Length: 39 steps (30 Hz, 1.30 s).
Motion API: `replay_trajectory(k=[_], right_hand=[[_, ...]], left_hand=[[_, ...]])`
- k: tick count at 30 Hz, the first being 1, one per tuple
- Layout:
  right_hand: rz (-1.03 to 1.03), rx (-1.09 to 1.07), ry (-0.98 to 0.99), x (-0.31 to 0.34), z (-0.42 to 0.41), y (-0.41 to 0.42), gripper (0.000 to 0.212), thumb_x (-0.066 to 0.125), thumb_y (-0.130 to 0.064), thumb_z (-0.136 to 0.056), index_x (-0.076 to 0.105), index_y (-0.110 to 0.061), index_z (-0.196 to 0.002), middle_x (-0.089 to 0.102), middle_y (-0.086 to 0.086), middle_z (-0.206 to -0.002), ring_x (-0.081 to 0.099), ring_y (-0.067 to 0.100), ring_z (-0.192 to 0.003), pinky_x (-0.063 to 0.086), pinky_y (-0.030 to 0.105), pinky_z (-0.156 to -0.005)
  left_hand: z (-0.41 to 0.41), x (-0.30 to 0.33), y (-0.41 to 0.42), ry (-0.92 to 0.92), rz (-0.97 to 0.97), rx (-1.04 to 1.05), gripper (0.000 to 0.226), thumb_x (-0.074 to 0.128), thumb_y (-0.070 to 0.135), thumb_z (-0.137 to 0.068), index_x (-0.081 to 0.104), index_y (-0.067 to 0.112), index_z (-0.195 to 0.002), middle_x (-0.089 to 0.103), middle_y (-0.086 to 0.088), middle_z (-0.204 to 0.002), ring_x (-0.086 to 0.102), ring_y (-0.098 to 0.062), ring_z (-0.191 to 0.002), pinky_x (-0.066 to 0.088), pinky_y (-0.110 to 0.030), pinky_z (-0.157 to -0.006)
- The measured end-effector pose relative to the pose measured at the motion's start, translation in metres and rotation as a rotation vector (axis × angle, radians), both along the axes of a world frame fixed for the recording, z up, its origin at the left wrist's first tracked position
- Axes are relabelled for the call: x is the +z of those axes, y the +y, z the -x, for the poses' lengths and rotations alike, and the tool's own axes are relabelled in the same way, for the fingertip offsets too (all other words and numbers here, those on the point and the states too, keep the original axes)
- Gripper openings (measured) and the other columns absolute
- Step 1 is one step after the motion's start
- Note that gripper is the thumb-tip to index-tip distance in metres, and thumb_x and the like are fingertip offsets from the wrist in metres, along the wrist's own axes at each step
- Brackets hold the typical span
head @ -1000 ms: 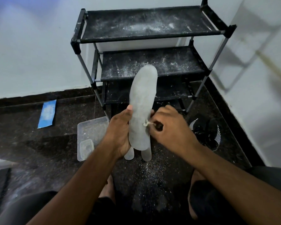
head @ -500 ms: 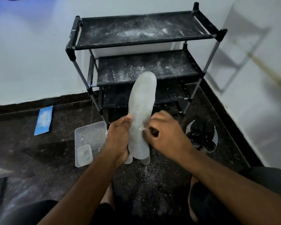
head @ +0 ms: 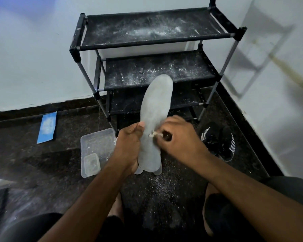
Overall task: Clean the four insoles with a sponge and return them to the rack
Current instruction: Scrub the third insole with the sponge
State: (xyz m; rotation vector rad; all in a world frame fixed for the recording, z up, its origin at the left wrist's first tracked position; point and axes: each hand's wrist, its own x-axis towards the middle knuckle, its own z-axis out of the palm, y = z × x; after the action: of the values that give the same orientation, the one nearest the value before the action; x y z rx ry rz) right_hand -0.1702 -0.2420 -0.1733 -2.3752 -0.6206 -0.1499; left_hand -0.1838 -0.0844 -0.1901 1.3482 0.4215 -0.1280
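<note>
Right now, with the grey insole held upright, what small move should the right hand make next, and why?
Probably a short stroke up toward the toe. The left hand grips the long grey foam insole near its heel, and the right hand presses a small pale sponge piece low on it, so the upper surface looks not yet wiped.

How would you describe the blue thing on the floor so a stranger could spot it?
Start at the black shoe rack against the wall, then look left along the dark floor. The blue rectangle lies flat near the skirting, the only blue item, left of the clear plastic tray.
</note>
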Motion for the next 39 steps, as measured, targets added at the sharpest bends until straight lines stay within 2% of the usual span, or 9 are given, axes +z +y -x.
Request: replay_trajectory(k=[3,8,12,18,20,24,29,34,39], right_hand=[[-0.086,-0.131,-0.084,0.0,-0.012,-0.007,0.008,0.076,-0.02,-0.082,0.072,-0.012,-0.081,0.064,-0.004,-0.081,0.054,0.01,-0.08,0.049,0.03,-0.073],[0.035,0.057,0.001,-0.004,0.008,0.006,0.014,0.069,-0.022,-0.087,0.068,-0.01,-0.08,0.06,-0.001,-0.084,0.05,0.01,-0.083,0.047,0.029,-0.073],[-0.056,-0.19,-0.024,-0.005,-0.017,-0.012,0.008,0.073,-0.023,-0.084,0.072,-0.015,-0.083,0.063,-0.005,-0.084,0.054,0.009,-0.084,0.048,0.026,-0.074],[0.018,0.037,-0.037,-0.003,0.01,0.005,0.013,0.068,-0.02,-0.086,0.065,-0.01,-0.079,0.057,-0.002,-0.082,0.046,0.007,-0.083,0.04,0.019,-0.071],[0.023,0.001,-0.029,-0.001,0.001,0.0,0.011,0.069,-0.022,-0.086,0.067,-0.013,-0.082,0.058,-0.005,-0.084,0.047,0.006,-0.084,0.041,0.018,-0.073],[-0.084,-0.21,-0.081,0.001,-0.02,-0.016,0.007,0.074,-0.016,-0.082,0.069,-0.015,-0.077,0.06,-0.007,-0.08,0.052,0.007,-0.079,0.046,0.021,-0.069],[0.022,-0.052,-0.009,-0.001,-0.006,-0.008,0.009,0.072,-0.022,-0.085,0.069,-0.014,-0.081,0.059,-0.007,-0.083,0.049,0.007,-0.083,0.047,0.027,-0.072],[-0.123,-0.315,-0.087,-0.004,-0.027,-0.023,0.003,0.074,-0.014,-0.082,0.073,-0.011,-0.081,0.063,-0.002,-0.08,0.057,0.01,-0.075,0.052,0.033,-0.068],[-0.049,-0.092,-0.001,-0.009,-0.009,-0.009,0.008,0.074,-0.021,-0.084,0.071,-0.013,-0.083,0.062,-0.006,-0.083,0.054,0.008,-0.083,0.049,0.028,-0.076]], left_hand=[[0.002,0.001,-0.002,-0.035,-0.021,-0.019,0.034,0.053,0.023,-0.106,0.075,-0.001,-0.097,0.07,-0.035,-0.107,0.068,-0.038,-0.093,0.055,-0.051,-0.091],[0.003,-0.003,-0.004,-0.04,0.001,-0.006,0.033,0.05,0.02,-0.108,0.072,-0.004,-0.099,0.07,-0.033,-0.104,0.064,-0.035,-0.09,0.054,-0.047,-0.083],[0.004,-0.001,-0.006,-0.032,0.03,-0.049,0.032,0.051,0.018,-0.107,0.072,-0.005,-0.106,0.075,-0.026,-0.1,0.074,-0.037,-0.082,0.062,-0.038,-0.068],[0.006,-0.001,-0.003,-0.072,-0.063,-0.05,0.037,0.051,0.027,-0.108,0.071,-0.001,-0.095,0.066,-0.037,-0.103,0.065,-0.036,-0.089,0.053,-0.053,-0.084],[0.006,-0.002,-0.004,-0.078,-0.046,-0.062,0.037,0.052,0.027,-0.108,0.069,-0.005,-0.1,0.066,-0.039,-0.106,0.066,-0.037,-0.091,0.055,-0.058,-0.086],[0.006,0.003,-0.006,-0.058,0.061,-0.047,0.031,0.05,0.016,-0.107,0.07,-0.008,-0.111,0.074,-0.029,-0.104,0.076,-0.03,-0.078,0.062,-0.034,-0.063],[0.004,-0.006,-0.004,-0.1,-0.02,-0.059,0.032,0.048,0.019,-0.109,0.074,0.001,-0.104,0.074,-0.027,-0.1,0.07,-0.036,-0.088,0.057,-0.04,-0.076],[0.007,0.003,-0.007,-0.097,0.123,-0.123,0.033,0.049,0.015,-0.106,0.065,-0.011,-0.119,0.072,-0.034,-0.108,0.074,-0.045,-0.092,0.065,-0.043,-0.076],[0.006,-0.006,-0.002,-0.107,-0.031,-0.141,0.028,0.047,0.015,-0.109,0.072,0.004,-0.116,0.075,-0.024,-0.106,0.071,-0.041,-0.095,0.059,-0.045,-0.081]])
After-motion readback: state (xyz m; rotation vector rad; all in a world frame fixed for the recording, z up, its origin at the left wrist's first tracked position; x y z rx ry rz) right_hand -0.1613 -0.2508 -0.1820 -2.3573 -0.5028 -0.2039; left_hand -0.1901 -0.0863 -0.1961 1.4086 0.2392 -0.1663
